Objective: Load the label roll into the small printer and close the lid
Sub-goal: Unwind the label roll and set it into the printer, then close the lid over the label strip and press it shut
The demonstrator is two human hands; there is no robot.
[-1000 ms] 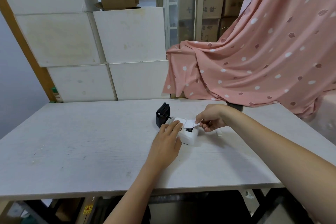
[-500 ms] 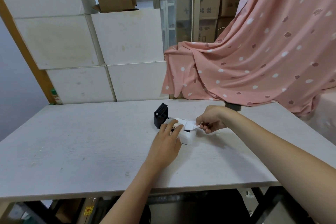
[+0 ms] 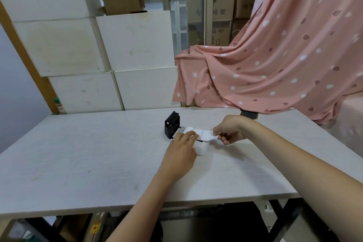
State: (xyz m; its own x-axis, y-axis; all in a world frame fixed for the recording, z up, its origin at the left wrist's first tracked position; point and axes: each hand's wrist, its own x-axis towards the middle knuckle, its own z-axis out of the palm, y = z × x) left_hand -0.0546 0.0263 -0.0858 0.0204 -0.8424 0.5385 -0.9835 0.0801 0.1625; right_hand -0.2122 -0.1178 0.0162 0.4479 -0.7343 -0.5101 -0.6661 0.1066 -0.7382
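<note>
Reaching in from the near edge of the table [image 3: 78, 163], the left hand [image 3: 181, 155] lies palm down with its fingers close together, resting flat on the top and near side of the small white printer [image 3: 202, 148]; it grips nothing between fingertips. The right hand [image 3: 230, 130] comes in from the right edge, forearm slanting across the tabletop, wrist bent inward, and it pinches the free end of the label strip [image 3: 206, 135] between thumb and forefinger, the other fingers curled beneath. The strip runs taut from that pinch back to the label roll [image 3: 189, 129], which sits in the top of the printer just beyond the left fingertips. The black lid [image 3: 171, 126] stands open and upright at the printer's far left side. The printer sits toward the middle of the table, closer to the far edge than the near one. Counted: one printer, one roll, one lid, two hands.
</note>
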